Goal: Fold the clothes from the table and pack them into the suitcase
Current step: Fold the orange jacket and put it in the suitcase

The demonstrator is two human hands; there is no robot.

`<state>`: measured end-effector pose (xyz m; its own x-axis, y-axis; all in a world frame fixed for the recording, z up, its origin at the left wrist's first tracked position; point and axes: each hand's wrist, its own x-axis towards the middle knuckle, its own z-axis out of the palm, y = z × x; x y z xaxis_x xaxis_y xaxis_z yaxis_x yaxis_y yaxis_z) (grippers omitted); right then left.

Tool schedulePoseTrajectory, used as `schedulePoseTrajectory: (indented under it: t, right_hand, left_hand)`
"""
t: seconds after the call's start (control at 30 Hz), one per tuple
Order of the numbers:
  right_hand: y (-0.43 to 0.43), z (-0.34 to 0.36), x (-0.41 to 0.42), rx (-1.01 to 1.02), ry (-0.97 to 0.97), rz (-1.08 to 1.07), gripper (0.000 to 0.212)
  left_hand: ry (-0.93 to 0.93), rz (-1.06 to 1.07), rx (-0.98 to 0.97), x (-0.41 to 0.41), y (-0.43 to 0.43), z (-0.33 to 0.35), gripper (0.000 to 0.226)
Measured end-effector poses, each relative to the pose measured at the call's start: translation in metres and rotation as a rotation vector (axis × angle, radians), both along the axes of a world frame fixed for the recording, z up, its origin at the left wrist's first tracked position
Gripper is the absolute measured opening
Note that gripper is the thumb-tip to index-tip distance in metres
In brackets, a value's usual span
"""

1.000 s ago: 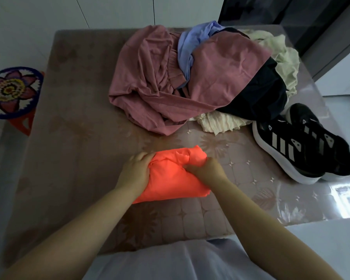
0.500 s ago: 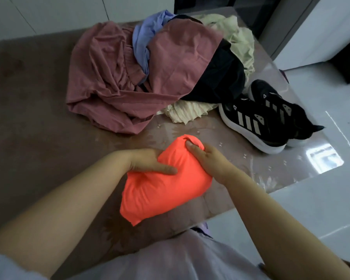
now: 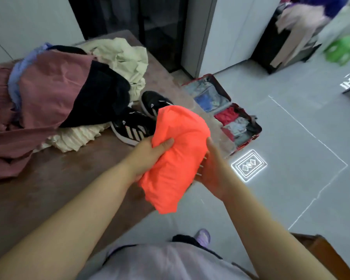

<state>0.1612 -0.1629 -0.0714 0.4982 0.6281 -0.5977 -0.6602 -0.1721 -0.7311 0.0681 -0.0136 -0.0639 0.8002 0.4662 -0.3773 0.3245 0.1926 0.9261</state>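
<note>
A folded bright orange garment (image 3: 176, 158) hangs in the air over the table's right corner. My left hand (image 3: 148, 156) grips its left side, thumb on top. My right hand (image 3: 212, 168) holds its right side from underneath, fingers tucked under the cloth. An open red suitcase (image 3: 257, 131) lies on the grey floor to the right, with folded clothes in both halves. On the brown table (image 3: 49, 188) a heap remains: a pink garment (image 3: 49, 93), a black one (image 3: 103, 98), a cream one (image 3: 119, 55) and a lilac one (image 3: 16, 77).
A pair of black sneakers with white stripes (image 3: 135, 126) stands at the table's right edge, beside the heap. A dark rack with hanging clothes (image 3: 291, 33) is at the far right. A wooden chair edge (image 3: 327, 253) shows at bottom right.
Both hands have lifted the orange garment off the table and carried it to the right. My view has swung right, so the suitcase on the floor has come into sight.
</note>
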Motion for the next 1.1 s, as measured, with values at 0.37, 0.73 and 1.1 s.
schedulePoseTrajectory:
  t: [0.37,0.73,1.1]
  right_hand:
    - [-0.146,-0.030,0.182,0.046,-0.024,-0.169,0.068]
    - [-0.160,-0.089,0.354,-0.188,-0.024,-0.136,0.063]
    - [-0.147,-0.165,0.499,-0.292,0.090,0.108,0.070]
  left_hand:
    - [0.156,0.087,-0.246,0.234,-0.153,-0.034,0.042]
    - [0.472,0.334,-0.325,0.412,-0.167,-0.134,0.045]
    - [0.732,0.544,-0.477,0.532,-0.170,-0.213,0.050]
